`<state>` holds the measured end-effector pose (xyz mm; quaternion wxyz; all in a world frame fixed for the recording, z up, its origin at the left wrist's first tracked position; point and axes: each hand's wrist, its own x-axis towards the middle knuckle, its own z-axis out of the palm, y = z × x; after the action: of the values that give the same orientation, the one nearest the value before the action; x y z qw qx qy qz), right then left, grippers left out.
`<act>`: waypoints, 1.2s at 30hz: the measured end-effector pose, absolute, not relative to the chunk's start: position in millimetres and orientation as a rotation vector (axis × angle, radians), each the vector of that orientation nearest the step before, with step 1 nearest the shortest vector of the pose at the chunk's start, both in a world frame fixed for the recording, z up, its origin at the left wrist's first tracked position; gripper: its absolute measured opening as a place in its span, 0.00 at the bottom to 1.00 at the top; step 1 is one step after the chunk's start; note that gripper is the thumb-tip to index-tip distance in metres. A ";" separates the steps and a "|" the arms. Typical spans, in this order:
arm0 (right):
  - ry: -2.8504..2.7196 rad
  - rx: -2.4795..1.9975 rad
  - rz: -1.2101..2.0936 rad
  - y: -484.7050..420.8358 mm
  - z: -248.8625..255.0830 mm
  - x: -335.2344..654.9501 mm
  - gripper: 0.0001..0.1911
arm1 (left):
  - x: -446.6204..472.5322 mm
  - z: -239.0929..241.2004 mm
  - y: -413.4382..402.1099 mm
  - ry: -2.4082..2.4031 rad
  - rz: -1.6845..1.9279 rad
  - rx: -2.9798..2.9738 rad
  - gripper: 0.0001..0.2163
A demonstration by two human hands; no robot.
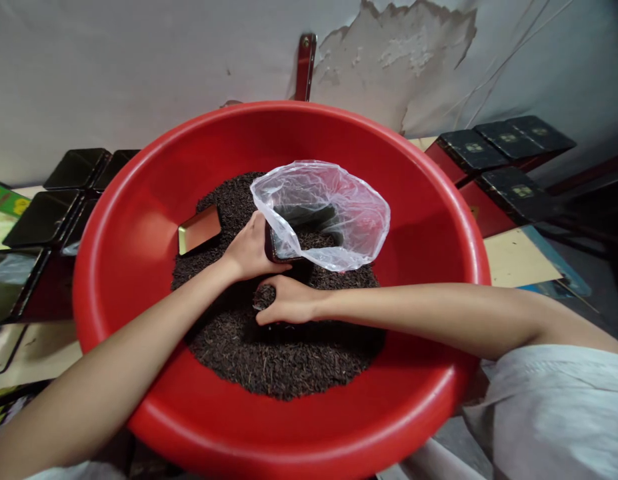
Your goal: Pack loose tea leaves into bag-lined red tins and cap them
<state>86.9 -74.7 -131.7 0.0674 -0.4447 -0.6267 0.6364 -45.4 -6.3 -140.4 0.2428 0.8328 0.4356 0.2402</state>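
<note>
My left hand (251, 248) is closed around the side of a dark rectangular tin (279, 250). A clear plastic bag (361, 213) lines the tin, its mouth spread wide over the rim, and dark leaves show inside. Just below the tin, my right hand (289, 301) is curled around a clump of loose dark tea leaves (265, 295); part of its grip is hidden. Both hands are over a heap of tea leaves (289, 367) in a large red basin (309, 427). On the heap's left side rests a coppery tin lid (201, 230) with a gold edge.
Several dark tins (43, 217) stand left of the basin, one with plastic (11, 270) showing. More red-sided tins with black lids (513, 190) stand at the right, near a pale board (521, 257). Behind is a wall with peeling paint (399, 60).
</note>
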 end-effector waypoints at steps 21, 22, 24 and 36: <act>-1.893 -1.225 1.986 -71.3 -115.0 93.3 0.10 | -45.4 -141.5 -5.2 1.209 0.648 2.257 0.45; -1.876 -1.222 2.005 -72.1 -113.1 93.6 0.09 | -45.3 -141.5 -5.2 1.209 0.647 2.261 0.45; -1.815 -1.187 2.076 -74.8 -108.7 93.9 0.08 | -45.2 -141.2 -5.0 1.203 0.645 2.272 0.44; -0.956 -1.100 2.478 -91.8 -51.4 99.7 0.03 | -44.3 -137.8 -3.4 1.176 0.666 2.252 0.39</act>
<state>99.7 -91.8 -51.4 0.1330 -0.3794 -0.3295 0.8543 -44.3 -3.4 -137.8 0.2550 0.8291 0.4329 0.2452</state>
